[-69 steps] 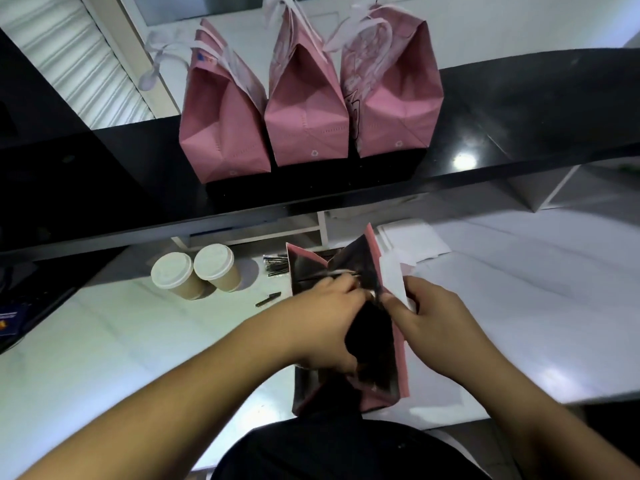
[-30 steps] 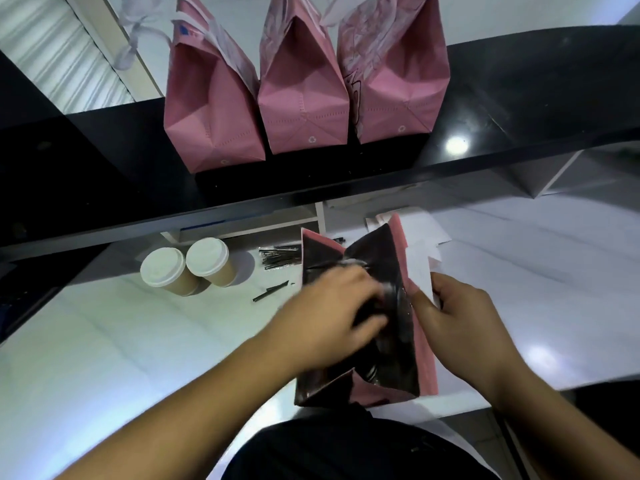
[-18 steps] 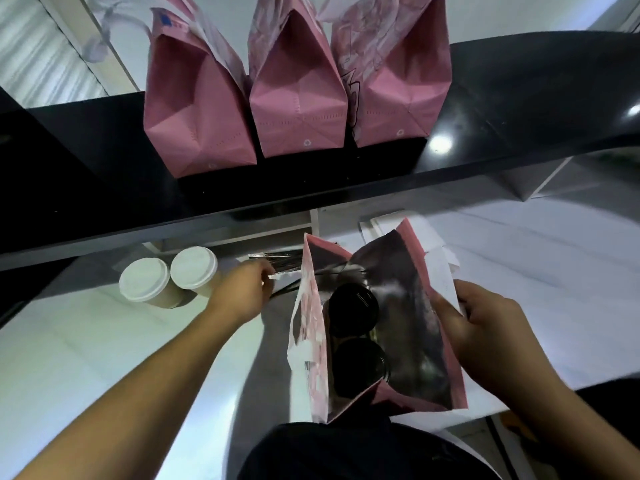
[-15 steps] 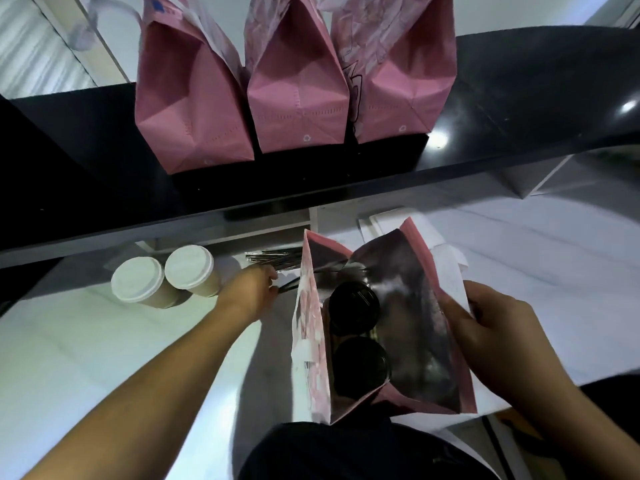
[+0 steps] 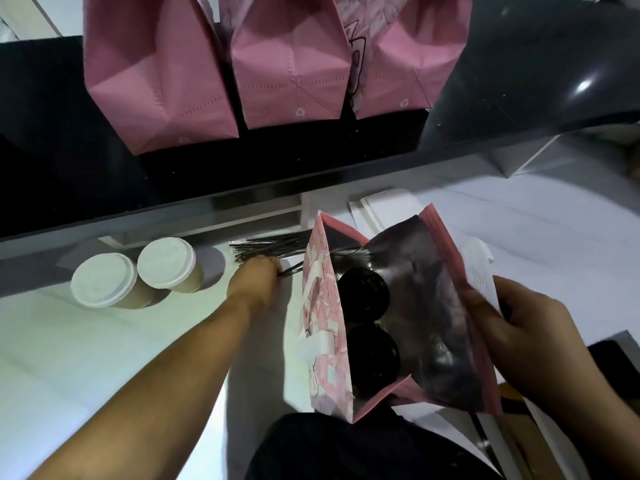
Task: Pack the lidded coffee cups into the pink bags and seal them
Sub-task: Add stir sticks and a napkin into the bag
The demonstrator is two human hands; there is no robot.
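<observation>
An open pink bag (image 5: 323, 327) stands at the near edge of the white counter (image 5: 86, 358), its dark lining showing. Two cups with black lids (image 5: 365, 296) sit inside it, one behind the other, against its left wall. The right hand (image 5: 519, 334) grips the bag's right wall, fingers curled over the rim and a white handle strip (image 5: 479, 271).

The left hand (image 5: 254, 282) reaches to the counter just left of the bag, its fingers bent down onto a bundle of thin dark ties (image 5: 270, 247) lying toward the far edge; whether it has pinched one cannot be told, as the fingertips are hidden.

Two paper cups with white lids (image 5: 135, 271) stand side by side, touching, near the far left of the counter, well apart from the bag. A stack of white paper (image 5: 384, 206) lies behind the bag at the far edge.

Above the counter runs a black shelf (image 5: 519, 64). Three closed pink bags (image 5: 287, 64) stand on it in a row, side by side.
</observation>
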